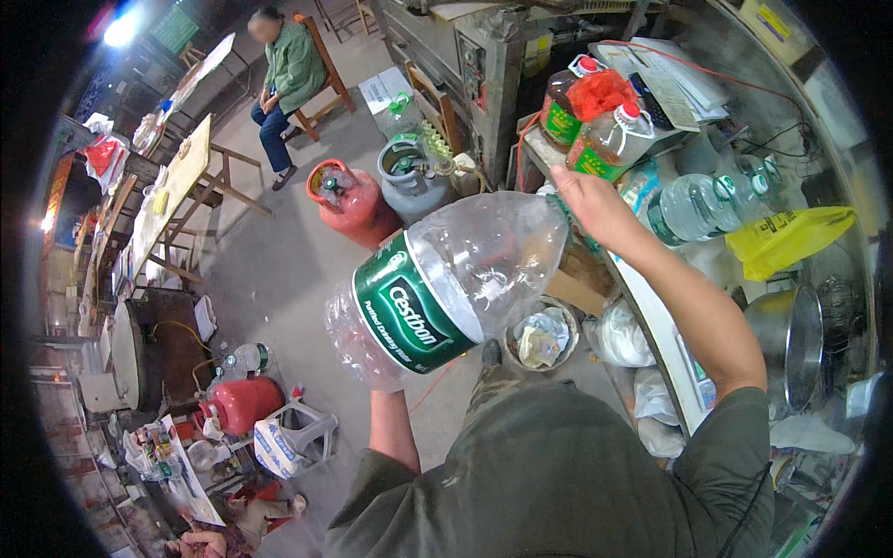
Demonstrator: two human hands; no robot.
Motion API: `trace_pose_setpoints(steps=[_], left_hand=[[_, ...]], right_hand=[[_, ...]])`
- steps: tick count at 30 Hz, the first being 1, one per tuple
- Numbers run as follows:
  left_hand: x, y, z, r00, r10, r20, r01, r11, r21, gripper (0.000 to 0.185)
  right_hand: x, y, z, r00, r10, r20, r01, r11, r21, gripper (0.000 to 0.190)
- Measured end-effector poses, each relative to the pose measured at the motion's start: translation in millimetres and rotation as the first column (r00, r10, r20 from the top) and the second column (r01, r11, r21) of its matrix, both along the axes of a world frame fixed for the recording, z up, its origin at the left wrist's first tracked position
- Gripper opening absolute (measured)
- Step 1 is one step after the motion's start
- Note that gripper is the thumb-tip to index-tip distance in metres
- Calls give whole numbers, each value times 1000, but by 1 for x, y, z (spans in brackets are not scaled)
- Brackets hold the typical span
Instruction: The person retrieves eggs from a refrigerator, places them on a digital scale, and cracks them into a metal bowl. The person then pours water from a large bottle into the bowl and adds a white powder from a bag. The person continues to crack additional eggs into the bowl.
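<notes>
A large clear plastic Cestbon water bottle [488, 258] with a green label is held up before me, lying tilted with its neck to the right. No liquid shows in it. My right hand [582, 199] grips it at the neck end, where some green shows beneath the fingers. My left forearm [393, 425] rises to the underside of the bottle's base. The left hand itself is hidden behind the bottle, so its grip does not show.
A red gas cylinder [352, 202] and a grey one [415, 185] stand beyond the bottle. A waste bin [568, 349] is near my foot. On the right, a counter [670, 349] bears more bottles and a yellow bag [788, 240]. A person [296, 70] sits on a chair.
</notes>
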State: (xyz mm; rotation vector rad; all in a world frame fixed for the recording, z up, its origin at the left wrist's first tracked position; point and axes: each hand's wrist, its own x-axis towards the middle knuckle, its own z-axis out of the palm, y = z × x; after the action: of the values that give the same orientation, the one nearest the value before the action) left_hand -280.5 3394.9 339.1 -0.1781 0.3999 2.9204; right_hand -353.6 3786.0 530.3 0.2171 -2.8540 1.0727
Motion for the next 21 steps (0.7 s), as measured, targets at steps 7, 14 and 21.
trace_pose_setpoints(steps=[7,14,21], left_hand=[[-46,9,-34,991,-101,93,100,995,12,74],[0,14,-163,727,-90,680,480,775,-410,70],[193,-95,-247,410,95,907,663,652,-368,71]], right_hand=[[-49,-32,36,989,8,147,9,994,-110,48],[-97,-95,-27,993,67,-96,-41,967,250,49],[-140,-107,-206,997,64,-54,-41,935,352,48]])
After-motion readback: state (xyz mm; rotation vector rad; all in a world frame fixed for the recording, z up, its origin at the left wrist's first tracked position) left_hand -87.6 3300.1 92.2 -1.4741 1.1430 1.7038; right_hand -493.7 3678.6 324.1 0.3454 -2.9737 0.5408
